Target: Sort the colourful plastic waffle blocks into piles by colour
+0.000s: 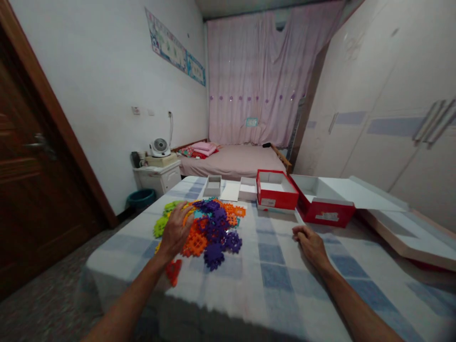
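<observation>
A pile of plastic gear-shaped building pieces in purple [216, 225], orange [197, 242], lime green [160, 227], yellow and teal lies on the left half of the table. Over the pile's left side reaches my left hand [175, 230], its fingers apart and touching or just above the pieces; I see nothing gripped in it. A red-orange piece [174, 272] lies by itself near the front edge, below my left wrist. My right hand [309, 243] rests on the cloth, right of the pile, fingers curled in and nothing visible in them. Nearest to it is an open red box [326, 213].
Behind the pile stand a small grey box [213, 186], a small white box [247, 189] and a red-rimmed box [277, 197]. A large open lid [409, 232] lies far right. The checked tablecloth [272, 275] covers the table; a bed [238, 159] is beyond.
</observation>
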Available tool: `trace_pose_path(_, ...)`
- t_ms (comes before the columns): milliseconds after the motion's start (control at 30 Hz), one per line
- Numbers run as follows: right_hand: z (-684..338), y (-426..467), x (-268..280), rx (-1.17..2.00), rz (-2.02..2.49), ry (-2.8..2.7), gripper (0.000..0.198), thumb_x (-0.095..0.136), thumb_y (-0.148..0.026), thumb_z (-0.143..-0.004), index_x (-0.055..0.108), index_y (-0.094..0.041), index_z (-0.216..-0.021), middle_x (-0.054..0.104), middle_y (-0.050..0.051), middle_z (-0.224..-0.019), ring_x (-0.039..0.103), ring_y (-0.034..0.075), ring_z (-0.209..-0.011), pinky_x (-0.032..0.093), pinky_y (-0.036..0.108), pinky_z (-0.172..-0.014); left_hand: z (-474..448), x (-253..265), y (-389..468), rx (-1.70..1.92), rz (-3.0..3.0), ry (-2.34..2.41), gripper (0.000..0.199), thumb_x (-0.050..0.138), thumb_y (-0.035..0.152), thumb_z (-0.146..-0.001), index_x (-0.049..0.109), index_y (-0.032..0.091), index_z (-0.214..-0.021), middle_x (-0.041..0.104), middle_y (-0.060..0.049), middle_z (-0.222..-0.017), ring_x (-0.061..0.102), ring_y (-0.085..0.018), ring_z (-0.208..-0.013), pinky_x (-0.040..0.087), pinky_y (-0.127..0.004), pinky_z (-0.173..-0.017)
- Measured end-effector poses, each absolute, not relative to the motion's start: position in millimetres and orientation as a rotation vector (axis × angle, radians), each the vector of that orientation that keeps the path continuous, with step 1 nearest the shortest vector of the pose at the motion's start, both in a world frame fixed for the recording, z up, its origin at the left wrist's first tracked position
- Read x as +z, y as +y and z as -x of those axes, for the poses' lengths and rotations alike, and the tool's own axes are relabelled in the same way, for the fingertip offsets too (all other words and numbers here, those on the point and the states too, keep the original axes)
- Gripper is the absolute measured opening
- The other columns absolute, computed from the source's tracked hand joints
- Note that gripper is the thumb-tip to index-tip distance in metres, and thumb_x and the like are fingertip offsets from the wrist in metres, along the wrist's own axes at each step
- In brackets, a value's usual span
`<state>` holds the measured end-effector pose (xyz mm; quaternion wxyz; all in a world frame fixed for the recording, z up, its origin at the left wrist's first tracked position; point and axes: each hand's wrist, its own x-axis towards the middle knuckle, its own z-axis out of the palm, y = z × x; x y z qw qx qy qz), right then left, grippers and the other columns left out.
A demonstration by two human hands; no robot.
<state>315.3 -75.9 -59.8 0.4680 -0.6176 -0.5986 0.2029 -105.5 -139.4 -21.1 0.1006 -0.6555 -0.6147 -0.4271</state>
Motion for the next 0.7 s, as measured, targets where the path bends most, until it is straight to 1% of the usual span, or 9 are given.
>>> trace_pose_path(67, -319.0, -71.6, -63.5, 0.492, 1.543, -1.521, 0.031, 0.042, -0.035, -0.062, 0.064, -0.019, -0.077, 0.065, 0.003, -0.066, 0.060, 0.020, -0.066, 0.043, 0.030, -0.068, 132.3, -19.8, -137.8, -1.239, 1.810, -1.971, 0.045, 0.032, 0.041, -0.091, 0.060, 0.014, -0.113, 0.052, -0.013, -0.133, 0.044, -0.025, -0.128, 0.032, -0.041, -0.112)
trace_pose_path(133, -321.3, -68.9, -66.5, 0.473, 1.568, -1.553, 0.031, 0.043, -0.035, -0.063, 0.065, -0.019, -0.079, 0.067, 0.003, -0.069, 0.061, 0.020, -0.069, 0.043, 0.030, -0.069, 156.5, -26.0, -137.0, -1.162, 1.684, -2.144, 0.044, 0.033, 0.039, -0.089, 0.060, 0.012, -0.112, 0.053, -0.015, -0.131, 0.043, -0.025, -0.129, 0.029, -0.040, -0.113)
trace_pose_path(200, -322.1, -67.7, -68.2, 0.443, 1.585, -1.575, 0.031, 0.043, -0.034, -0.064, 0.065, -0.019, -0.080, 0.068, 0.003, -0.072, 0.062, 0.020, -0.071, 0.043, 0.030, -0.071, 174.0, -36.5, -137.6, -1.089, 1.600, -2.282, 0.043, 0.034, 0.036, -0.088, 0.060, 0.011, -0.110, 0.056, -0.017, -0.127, 0.043, -0.027, -0.128, 0.028, -0.042, -0.112)
trace_pose_path(267, -321.8, -67.4, -68.9, 0.418, 1.597, -1.585, 0.029, 0.043, -0.033, -0.065, 0.066, -0.020, -0.079, 0.068, 0.003, -0.074, 0.062, 0.020, -0.073, 0.043, 0.030, -0.073, 183.3, -48.0, -138.0, -1.058, 1.558, -2.370, 0.042, 0.035, 0.036, -0.087, 0.060, 0.011, -0.110, 0.059, -0.019, -0.122, 0.047, -0.029, -0.124, 0.029, -0.046, -0.110)
trace_pose_path(367, -320.9, -67.5, -69.7, 0.384, 1.600, -1.604, 0.029, 0.043, -0.032, -0.066, 0.066, -0.020, -0.079, 0.068, 0.003, -0.075, 0.062, 0.020, -0.072, 0.043, 0.031, -0.072, 185.3, -59.7, -134.3, -1.068, 1.516, -2.457, 0.047, 0.034, 0.040, -0.088, 0.058, 0.009, -0.114, 0.059, -0.022, -0.123, 0.051, -0.032, -0.119, 0.033, -0.050, -0.105)
trace_pose_path(433, -320.5, -67.6, -70.3, 0.358, 1.593, -1.616, 0.028, 0.043, -0.032, -0.067, 0.066, -0.020, -0.078, 0.069, 0.003, -0.076, 0.062, 0.020, -0.073, 0.043, 0.031, -0.072, 182.2, -61.8, -127.9, -1.104, 1.513, -2.493, 0.051, 0.031, 0.044, -0.089, 0.056, 0.009, -0.118, 0.059, -0.021, -0.124, 0.054, -0.030, -0.117, 0.036, -0.047, -0.103)
trace_pose_path(533, -320.3, -67.5, -71.2, 0.344, 1.582, -1.621, 0.028, 0.043, -0.031, -0.067, 0.066, -0.020, -0.079, 0.069, 0.004, -0.076, 0.063, 0.020, -0.073, 0.043, 0.031, -0.072, 174.5, -58.8, -116.2, -1.179, 1.551, -2.498, 0.051, 0.030, 0.046, -0.091, 0.055, 0.013, -0.120, 0.060, -0.015, -0.125, 0.054, -0.025, -0.118, 0.039, -0.039, -0.102)
trace_pose_path(600, -320.5, -67.3, -71.9, 0.350, 1.579, -1.625, 0.028, 0.043, -0.030, -0.067, 0.066, -0.020, -0.080, 0.069, 0.003, -0.076, 0.063, 0.020, -0.074, 0.043, 0.031, -0.072, 167.2, -55.9, -109.9, -1.220, 1.566, -2.481, 0.052, 0.034, 0.049, -0.089, 0.055, 0.013, -0.120, 0.060, -0.015, -0.125, 0.053, -0.024, -0.120, 0.039, -0.037, -0.103)
trace_pose_path(700, -320.9, -66.6, -73.2, 0.351, 1.578, -1.632, 0.028, 0.043, -0.028, -0.067, 0.066, -0.020, -0.080, 0.069, 0.003, -0.078, 0.063, 0.020, -0.075, 0.043, 0.030, -0.073, 152.4, -52.8, -103.8, -1.253, 1.584, -2.445, 0.057, 0.042, 0.053, -0.086, 0.055, 0.010, -0.121, 0.058, -0.016, -0.124, 0.054, -0.025, -0.118, 0.039, -0.036, -0.103)
